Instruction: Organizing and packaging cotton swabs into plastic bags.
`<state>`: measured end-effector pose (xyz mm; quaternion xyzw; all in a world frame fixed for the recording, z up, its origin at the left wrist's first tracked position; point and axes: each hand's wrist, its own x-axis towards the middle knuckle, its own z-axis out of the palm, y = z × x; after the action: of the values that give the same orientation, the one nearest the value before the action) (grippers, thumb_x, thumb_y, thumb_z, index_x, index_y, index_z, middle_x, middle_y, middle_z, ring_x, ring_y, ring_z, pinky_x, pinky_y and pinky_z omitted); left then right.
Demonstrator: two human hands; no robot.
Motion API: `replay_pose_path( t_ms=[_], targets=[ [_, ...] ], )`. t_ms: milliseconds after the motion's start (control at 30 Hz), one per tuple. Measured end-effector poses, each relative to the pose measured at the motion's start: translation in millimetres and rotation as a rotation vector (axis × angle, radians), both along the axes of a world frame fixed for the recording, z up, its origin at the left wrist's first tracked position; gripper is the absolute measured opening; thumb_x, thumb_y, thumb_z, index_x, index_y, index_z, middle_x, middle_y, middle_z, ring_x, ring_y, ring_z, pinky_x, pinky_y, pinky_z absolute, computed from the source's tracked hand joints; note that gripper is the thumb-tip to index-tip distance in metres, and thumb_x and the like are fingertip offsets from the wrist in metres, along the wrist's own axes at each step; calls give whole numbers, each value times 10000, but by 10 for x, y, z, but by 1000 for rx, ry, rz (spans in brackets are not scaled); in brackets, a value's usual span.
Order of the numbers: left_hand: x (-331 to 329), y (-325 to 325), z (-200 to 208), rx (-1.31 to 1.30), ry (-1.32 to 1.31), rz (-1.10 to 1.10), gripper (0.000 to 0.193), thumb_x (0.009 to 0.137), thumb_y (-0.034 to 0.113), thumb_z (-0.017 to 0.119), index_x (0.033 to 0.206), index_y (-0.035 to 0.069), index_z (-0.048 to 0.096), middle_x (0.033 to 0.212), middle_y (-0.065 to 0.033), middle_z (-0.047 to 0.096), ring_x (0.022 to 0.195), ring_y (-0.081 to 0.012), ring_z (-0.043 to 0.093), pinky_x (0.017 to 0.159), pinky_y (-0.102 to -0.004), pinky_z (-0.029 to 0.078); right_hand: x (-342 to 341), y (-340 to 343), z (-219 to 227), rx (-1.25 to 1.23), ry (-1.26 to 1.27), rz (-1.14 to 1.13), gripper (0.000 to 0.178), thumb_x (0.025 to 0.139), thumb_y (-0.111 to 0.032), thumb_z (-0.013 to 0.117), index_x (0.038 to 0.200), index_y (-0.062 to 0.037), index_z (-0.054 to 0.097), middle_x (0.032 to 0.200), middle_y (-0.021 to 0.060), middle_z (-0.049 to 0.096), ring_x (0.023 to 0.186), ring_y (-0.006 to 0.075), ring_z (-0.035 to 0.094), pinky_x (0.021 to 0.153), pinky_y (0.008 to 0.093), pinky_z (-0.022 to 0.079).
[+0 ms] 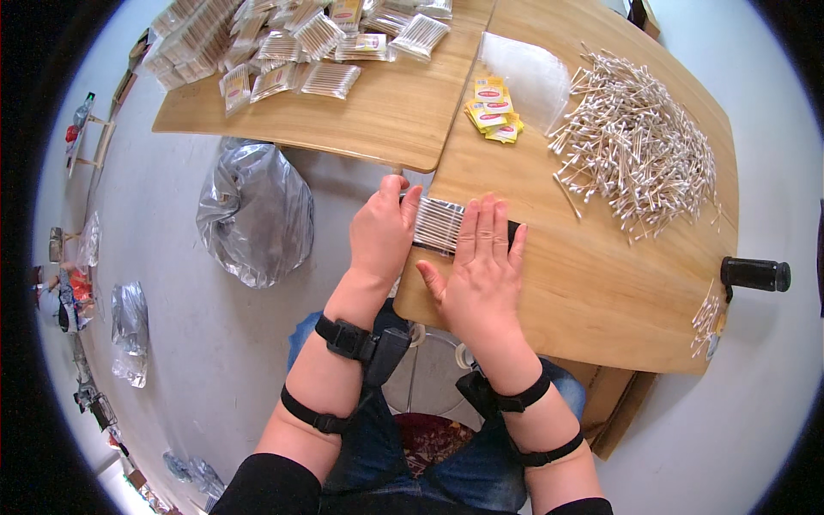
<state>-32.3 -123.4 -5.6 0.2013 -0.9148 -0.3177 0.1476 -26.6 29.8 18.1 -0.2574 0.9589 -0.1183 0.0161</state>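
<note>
While pressing flat, fingers spread, right hand (485, 262) on clear swab packet (439, 225). Left hand (382, 233) gripping packet's left end. Loose swab heap (639, 142) well apart on surface (592, 283).

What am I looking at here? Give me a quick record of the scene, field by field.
Setting: wooden table, seen from above
Left hand: grips the left end of a clear packet of cotton swabs at the table edge
Right hand: lies flat, fingers spread over the packet's right part
Loose stock: big pile of cotton swabs to the right
Beside the pile: small yellow labels and clear bags
Far table: filled swab packets
Floor: crumpled silver plastic bag
Table's right edge: black cylinder
</note>
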Motion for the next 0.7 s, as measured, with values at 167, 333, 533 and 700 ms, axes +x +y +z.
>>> replay_pose_path(
  t_ms=[167,333,533,700],
  targets=[
    [11,-5,-13,18,18,-5,257,974,303,538,997,48,555,851,-201,670,780,-411,638,642,-479,498,-41,-19,4,24,3,21,929,854,-592,546,1471,53,287,1567,204,232,1472,300,180,1171,559,82],
    [-5,-33,25,61,-29,-44,253,986,287,514,984,40,569,868,-204,663,815,-413,630,675,-477,495,-46,19,-5,25,-17,23,890,881,-583,510,1473,44,291,1574,178,231,1479,277,164,1175,555,54],
    [-23,-16,46,32,111,-66,246,999,259,488,983,33,584,863,-201,639,804,-419,610,680,-482,485,-41,32,-15,-42,-31,21,880,906,-597,450,1479,48,275,1573,194,222,1484,288,138,1176,556,44],
    [20,-139,152,-120,131,-89,164,945,153,566,1019,11,601,1059,-160,618,994,-343,579,855,-430,460,-506,504,121,-262,170,-153,653,888,-362,622,1448,-96,418,1508,243,309,1423,398,247,1127,588,205]
  ],
)
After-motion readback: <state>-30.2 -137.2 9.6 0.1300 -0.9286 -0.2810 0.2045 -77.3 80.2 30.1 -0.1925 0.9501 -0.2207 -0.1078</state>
